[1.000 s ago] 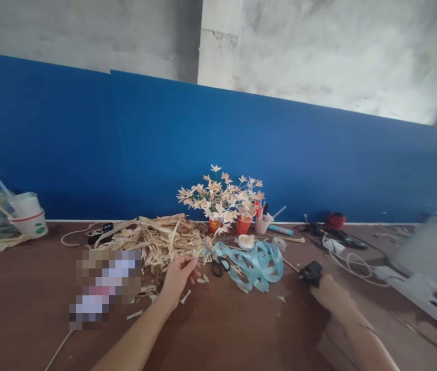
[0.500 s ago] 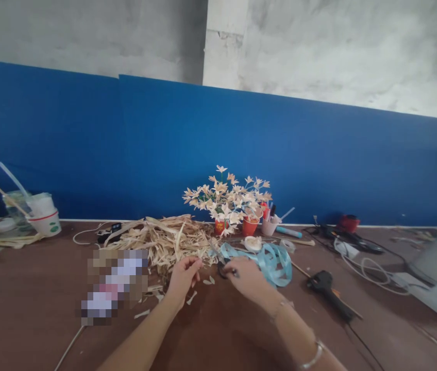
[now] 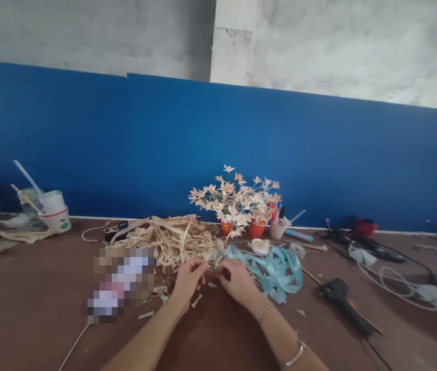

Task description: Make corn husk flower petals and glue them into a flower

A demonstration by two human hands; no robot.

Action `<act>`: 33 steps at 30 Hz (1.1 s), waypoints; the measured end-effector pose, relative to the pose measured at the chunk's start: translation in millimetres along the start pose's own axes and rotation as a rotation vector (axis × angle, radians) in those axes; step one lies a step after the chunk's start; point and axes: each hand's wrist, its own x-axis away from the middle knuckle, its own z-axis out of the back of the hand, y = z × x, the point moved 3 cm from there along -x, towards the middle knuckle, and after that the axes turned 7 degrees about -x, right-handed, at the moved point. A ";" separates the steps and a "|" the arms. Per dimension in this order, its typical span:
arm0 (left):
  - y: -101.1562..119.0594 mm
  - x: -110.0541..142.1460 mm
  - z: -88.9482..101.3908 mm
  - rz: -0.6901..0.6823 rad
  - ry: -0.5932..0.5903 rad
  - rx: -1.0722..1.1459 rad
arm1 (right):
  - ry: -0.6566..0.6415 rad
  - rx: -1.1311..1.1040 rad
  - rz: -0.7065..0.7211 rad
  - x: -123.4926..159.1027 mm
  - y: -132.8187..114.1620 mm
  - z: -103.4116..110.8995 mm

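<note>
- Clock is from the wearer's side, 12 = straight away.
- Right hand (image 3: 237,281): fingers bent over scissors (image 3: 220,249) handles, blades showing at its 11. Can't tell if it's gripping them.
- Left hand (image 3: 191,281): at right hand's 9, near, not touching; fingers loosely curled, can't tell if anything's in them.
- Pale scraps (image 3: 196,301): on table (image 3: 211,335), by left hand, its 4.
- Dried-leaf pile (image 3: 172,239): just past left hand, 11.
- Blue ribbon (image 3: 280,265): loose tangle, right hand's 2.
- Flower arrangement (image 3: 236,198): right hand's 12, in front of blue partition (image 3: 241,129).
- Black glue gun (image 3: 336,292): lying flat, right hand's 3, well apart.
- Pixelated object (image 3: 121,283): left hand's 9.
</note>
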 end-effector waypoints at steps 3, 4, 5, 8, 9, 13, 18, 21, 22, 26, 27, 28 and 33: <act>0.6 1.8 -1.2 0.007 -0.014 -0.036 | 0.181 -0.171 -0.016 -0.2 -2.9 4.5; 0.7 2.4 -1.7 0.008 -0.018 -0.056 | 0.228 -0.217 -0.012 0.3 -4.0 5.7; 0.7 2.8 -2.1 0.008 -0.023 -0.074 | 0.262 -0.250 -0.001 0.8 -5.4 6.5; 0.6 3.9 -3.8 0.011 -0.044 -0.100 | 0.293 -0.297 0.057 1.8 -10.3 6.5; 0.5 4.1 -4.4 0.011 -0.055 -0.099 | 0.290 -0.304 0.077 1.9 -12.0 6.0; 0.3 4.2 -5.6 0.024 -0.066 -0.097 | 0.293 -0.300 0.108 1.8 -17.3 3.8; 0.1 4.3 -6.4 0.028 -0.077 -0.091 | 0.311 -0.255 0.110 1.9 -19.7 2.5; -1.3 3.7 -6.7 0.025 -0.081 -0.090 | 0.314 -0.245 0.124 1.8 -19.4 1.7; -1.9 3.4 -6.8 0.022 -0.080 -0.091 | 0.316 -0.240 0.126 1.7 -19.2 1.5; -3.0 3.0 -7.4 0.019 -0.087 -0.094 | 0.309 -0.227 0.108 1.5 -19.0 1.4; -2.6 3.3 -7.4 0.019 -0.088 -0.092 | 0.306 -0.228 0.100 1.4 -19.0 1.4; -2.1 3.7 -7.5 0.019 -0.089 -0.092 | 0.305 -0.229 0.093 1.4 -18.9 1.5; -0.5 5.1 -8.1 0.032 -0.100 -0.089 | 0.313 -0.218 0.097 1.3 -17.8 1.5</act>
